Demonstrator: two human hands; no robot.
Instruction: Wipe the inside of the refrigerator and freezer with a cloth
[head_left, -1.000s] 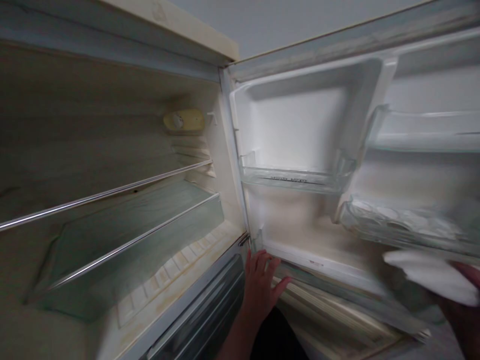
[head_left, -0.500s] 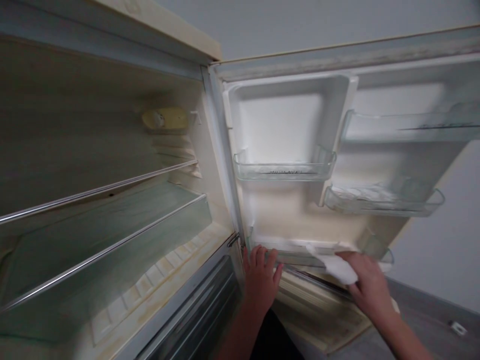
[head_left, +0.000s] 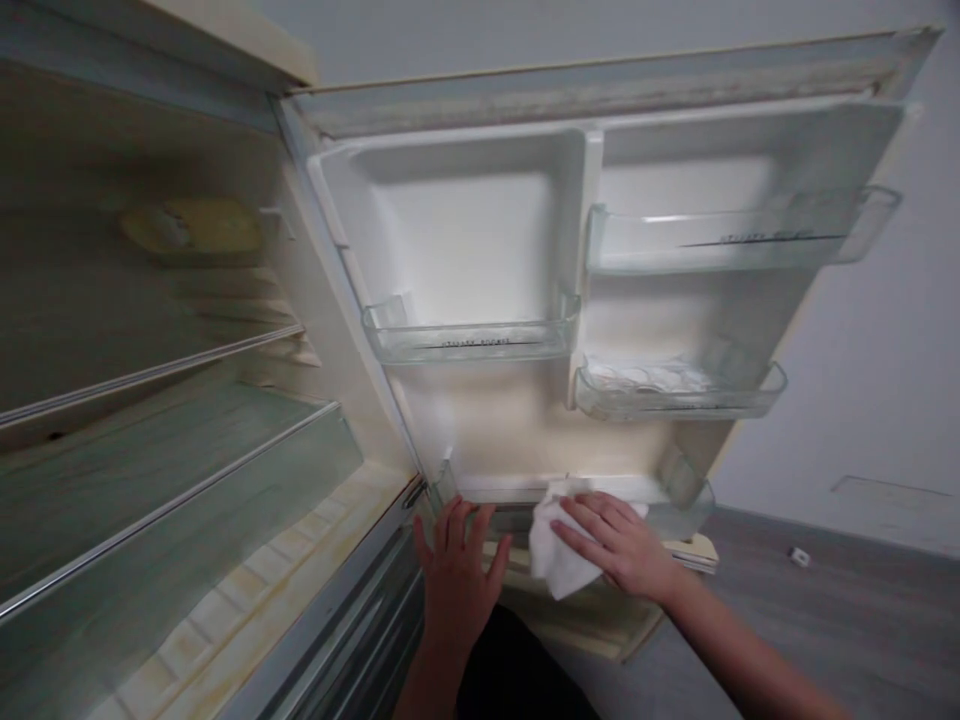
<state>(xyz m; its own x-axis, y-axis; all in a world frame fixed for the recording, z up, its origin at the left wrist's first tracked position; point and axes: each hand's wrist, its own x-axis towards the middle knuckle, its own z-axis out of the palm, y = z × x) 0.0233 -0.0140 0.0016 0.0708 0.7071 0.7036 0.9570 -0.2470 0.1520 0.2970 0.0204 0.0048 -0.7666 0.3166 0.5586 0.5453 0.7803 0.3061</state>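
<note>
My right hand (head_left: 619,545) presses a white cloth or paper wipe (head_left: 562,560) against the front of the lowest clear door bin (head_left: 679,515). The wipe hangs below my fingers, and part of it is hidden under the hand. At the hinge end of the same bin, my left hand (head_left: 457,560) has its fingers spread, fingertips by the rim; whether they touch it I cannot tell. Both hands are low in front of the swung-open fridge door (head_left: 457,230).
Left is the fridge interior with glass shelves (head_left: 187,530) and a yellowish lamp cover (head_left: 202,225). Higher door bins (head_left: 472,340) stick out; a right-hand one holds pale items (head_left: 649,377). A lower door (head_left: 600,610) stands open beneath. On the floor lies a small white object (head_left: 799,557).
The view has turned right, so the fridge and door sit further left. My right hand has moved along the bin toward my left hand, and the wipe now lies flatter against the bin's front.
</note>
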